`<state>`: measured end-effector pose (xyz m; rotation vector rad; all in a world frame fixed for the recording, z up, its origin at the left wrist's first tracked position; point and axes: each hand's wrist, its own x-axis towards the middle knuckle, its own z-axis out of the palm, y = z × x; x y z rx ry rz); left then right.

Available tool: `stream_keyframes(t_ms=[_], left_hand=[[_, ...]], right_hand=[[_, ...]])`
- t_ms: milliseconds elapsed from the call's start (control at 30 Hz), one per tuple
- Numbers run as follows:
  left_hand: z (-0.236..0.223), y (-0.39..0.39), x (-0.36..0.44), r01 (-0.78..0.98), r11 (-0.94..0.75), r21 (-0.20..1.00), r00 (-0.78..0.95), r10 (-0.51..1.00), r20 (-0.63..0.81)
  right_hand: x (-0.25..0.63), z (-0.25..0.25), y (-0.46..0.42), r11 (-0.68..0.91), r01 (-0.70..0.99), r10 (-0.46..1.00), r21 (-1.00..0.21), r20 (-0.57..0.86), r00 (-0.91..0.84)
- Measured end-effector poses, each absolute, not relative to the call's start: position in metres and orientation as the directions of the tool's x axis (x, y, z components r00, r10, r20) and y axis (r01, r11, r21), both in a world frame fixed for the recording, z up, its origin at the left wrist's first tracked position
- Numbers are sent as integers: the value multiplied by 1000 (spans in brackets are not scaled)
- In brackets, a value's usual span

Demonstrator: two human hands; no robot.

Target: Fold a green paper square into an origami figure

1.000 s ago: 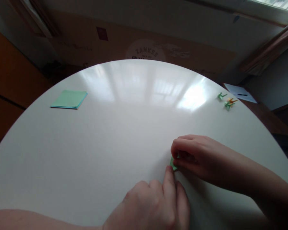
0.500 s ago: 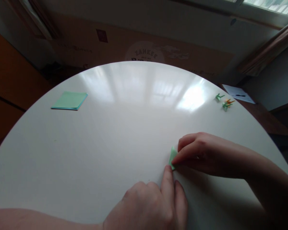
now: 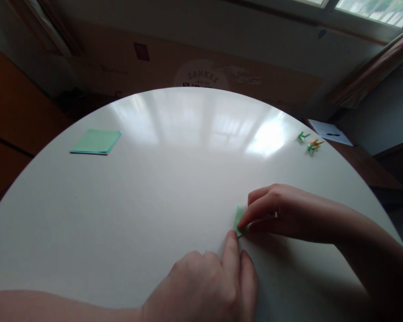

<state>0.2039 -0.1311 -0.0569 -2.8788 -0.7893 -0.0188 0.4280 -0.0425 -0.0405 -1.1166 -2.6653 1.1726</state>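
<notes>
A small folded piece of light green origami paper (image 3: 238,216) lies on the white table, its right part hidden under fingers. My right hand (image 3: 276,209) is closed on the paper from the right, fingertips pressed on its face. From below, my left hand (image 3: 206,284) holds the lower left edge down with the tip of its outstretched index finger. The other left fingers are curled, and the thumb rests on the table beside the index finger.
At the far left of the round table (image 3: 147,188) sits a stack of green and blue paper squares (image 3: 96,141). Small folded paper cranes, green (image 3: 302,136) and orange (image 3: 316,143), stand by the right edge. Beyond them a white sheet (image 3: 331,132) bears a dark pen.
The whole view has shifted slightly. Both hands stay on the folded paper, with barely any movement of the fingers.
</notes>
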Motion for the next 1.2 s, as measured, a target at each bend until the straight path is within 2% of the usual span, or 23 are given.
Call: stream_keyframes(t_ms=[167, 300, 500, 633, 733, 933, 1100, 1200], left_hand=[[-57, -131, 203, 490, -858, -153, 871, 488, 49], [-59, -130, 202, 479, -867, -141, 878, 475, 58], [-55, -125, 205, 461, -881, -109, 884, 466, -30], [-53, -124, 205, 454, -887, -86, 888, 458, -43], [-52, -126, 204, 471, -880, -69, 880, 474, -38], [-52, -127, 204, 483, -874, -54, 871, 486, -68], [-44, -119, 205, 517, -855, 22, 852, 513, -107], [-35, -114, 205, 554, -821, 139, 831, 537, -142]], right_hand=[[430, -36, -42, 450, 615, 623, -648, -266, -736], [437, -35, -35, 418, 563, 604, -713, -245, -758], [443, -33, -33, 330, 581, 690, -744, -230, -686], [436, -36, -37, 404, 524, 664, -750, -154, -732], [428, -41, -40, 481, 520, 651, -706, -109, -751], [423, -46, -40, 543, 552, 638, -633, -117, -761], [425, -41, -39, 530, 578, 621, -621, -181, -763], [425, -40, -40, 521, 598, 627, -610, -203, -752]])
